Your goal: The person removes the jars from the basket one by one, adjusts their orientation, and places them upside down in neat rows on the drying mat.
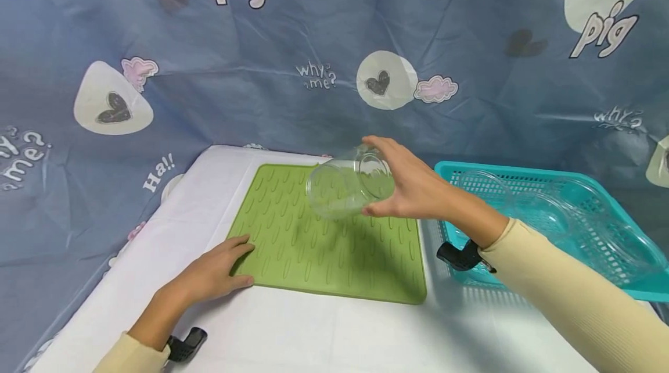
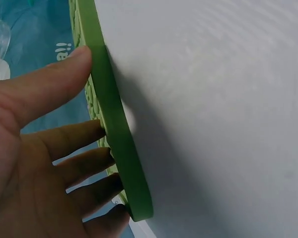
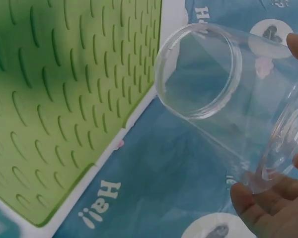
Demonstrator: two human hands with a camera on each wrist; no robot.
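My right hand (image 1: 413,184) holds a clear cylindrical glass (image 1: 334,190) by its thick-bottomed end, above the green ridged mat (image 1: 292,262). The glass lies tilted on its side in the air, its rim toward the left. In the right wrist view the glass (image 3: 203,74) shows nothing inside, and fingertips (image 3: 246,198) curl round its base. My left hand (image 1: 216,268) rests at the mat's near left corner with fingers spread. In the left wrist view its thumb and fingers lie along the edge of the mat (image 2: 114,114).
A turquoise perforated basket (image 1: 444,172) stands to the right with several clear glasses (image 1: 543,213) in it. The mat lies on a white tabletop (image 1: 313,332). A blue printed cloth (image 1: 261,106) hangs behind and to the left.
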